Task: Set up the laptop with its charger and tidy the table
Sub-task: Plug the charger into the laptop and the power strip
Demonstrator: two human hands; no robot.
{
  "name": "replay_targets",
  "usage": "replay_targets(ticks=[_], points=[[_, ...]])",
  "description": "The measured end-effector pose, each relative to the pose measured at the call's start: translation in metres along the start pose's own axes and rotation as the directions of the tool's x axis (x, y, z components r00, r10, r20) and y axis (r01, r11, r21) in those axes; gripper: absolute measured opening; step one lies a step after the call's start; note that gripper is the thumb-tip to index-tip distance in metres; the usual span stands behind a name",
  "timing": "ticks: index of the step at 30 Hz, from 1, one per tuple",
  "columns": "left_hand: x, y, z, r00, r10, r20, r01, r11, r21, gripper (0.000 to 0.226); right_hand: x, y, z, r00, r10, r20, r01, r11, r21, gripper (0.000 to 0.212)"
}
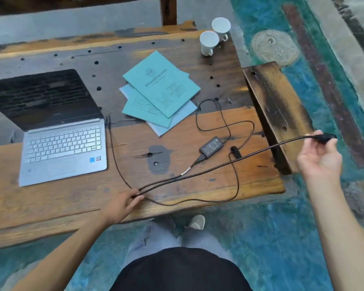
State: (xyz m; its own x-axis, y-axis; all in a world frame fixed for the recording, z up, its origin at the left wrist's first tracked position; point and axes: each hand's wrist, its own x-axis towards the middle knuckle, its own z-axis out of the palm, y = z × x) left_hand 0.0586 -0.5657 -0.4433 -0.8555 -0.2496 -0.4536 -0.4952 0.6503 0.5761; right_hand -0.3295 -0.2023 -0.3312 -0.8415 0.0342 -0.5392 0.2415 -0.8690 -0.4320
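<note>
The left hand (124,203) sits at the near edge of the wooden table (50,204), fingers pinched shut on a doubled stretch of the thick power cable (219,164). The right hand (318,156) is raised off the table's right end, at about 3 o'clock from the left one, closed around the black plug (324,137) at the cable's far end, so the cable runs taut between the two hands.

From the left hand's pinch, one strand leads toward 1 o'clock into the black charger brick (212,146), which lies flat on the table. A thinner cord (225,122) loops loosely around the brick, at its 12 o'clock and out toward the front edge. Another dark strand climbs from the left hand toward 11 o'clock, to the right side of the open silver laptop (59,143), screen dark; whether it is plugged in there I cannot tell.

At 12 o'clock from the brick lies a fanned pile of teal booklets (162,87). Beyond them, near the far right corner, two white cups (213,38) stand close together.
</note>
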Motion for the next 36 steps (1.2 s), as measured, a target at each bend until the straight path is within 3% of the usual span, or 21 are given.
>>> replay_targets(ticks=[4, 8, 11, 14, 16, 21, 27, 31, 36], points=[[-0.003, 0.014, 0.018, 0.994, -0.103, -0.042, 0.099, 0.991, -0.088, 0.043, -0.002, -0.016, -0.031, 0.998, -0.007, -0.061, 0.007, 1.000, 0.006, 0.033], [-0.004, 0.049, 0.029, 0.984, -0.172, -0.054, 0.134, 0.897, -0.422, 0.051, -0.015, -0.021, -0.060, 0.996, 0.038, -0.076, -0.036, 0.999, 0.025, 0.031], [-0.006, 0.096, 0.038, 0.986, -0.152, 0.068, 0.156, 0.714, -0.683, 0.048, -0.025, -0.022, -0.081, 0.989, 0.112, -0.093, -0.106, 0.992, 0.061, 0.025], [-0.004, 0.138, 0.047, 0.977, -0.110, 0.184, 0.214, 0.559, -0.801, 0.042, -0.039, -0.014, -0.101, 0.968, 0.186, -0.167, -0.182, 0.982, 0.040, 0.024], [-0.002, 0.160, 0.053, 0.957, -0.113, 0.269, 0.291, 0.382, -0.877, 0.036, -0.051, -0.008, -0.111, 0.953, 0.226, -0.200, -0.226, 0.974, 0.025, 0.025], [0.006, 0.205, 0.064, 0.906, -0.070, 0.417, 0.422, 0.110, -0.900, 0.033, -0.073, 0.000, -0.128, 0.917, 0.314, -0.247, -0.310, 0.949, 0.057, 0.020], [0.021, 0.264, 0.064, 0.862, 0.196, 0.468, 0.497, -0.143, -0.856, 0.029, -0.086, 0.006, -0.141, 0.883, 0.373, -0.286, -0.349, 0.928, 0.131, 0.015], [0.030, 0.297, 0.067, 0.810, 0.344, 0.475, 0.543, -0.137, -0.828, 0.030, -0.084, 0.004, -0.153, 0.871, 0.390, -0.298, -0.356, 0.920, 0.162, 0.011], [0.048, 0.297, 0.085, 0.823, 0.178, 0.540, 0.531, 0.099, -0.842, 0.030, -0.082, -0.001, -0.168, 0.866, 0.356, -0.350, -0.326, 0.934, 0.144, 0.015]])
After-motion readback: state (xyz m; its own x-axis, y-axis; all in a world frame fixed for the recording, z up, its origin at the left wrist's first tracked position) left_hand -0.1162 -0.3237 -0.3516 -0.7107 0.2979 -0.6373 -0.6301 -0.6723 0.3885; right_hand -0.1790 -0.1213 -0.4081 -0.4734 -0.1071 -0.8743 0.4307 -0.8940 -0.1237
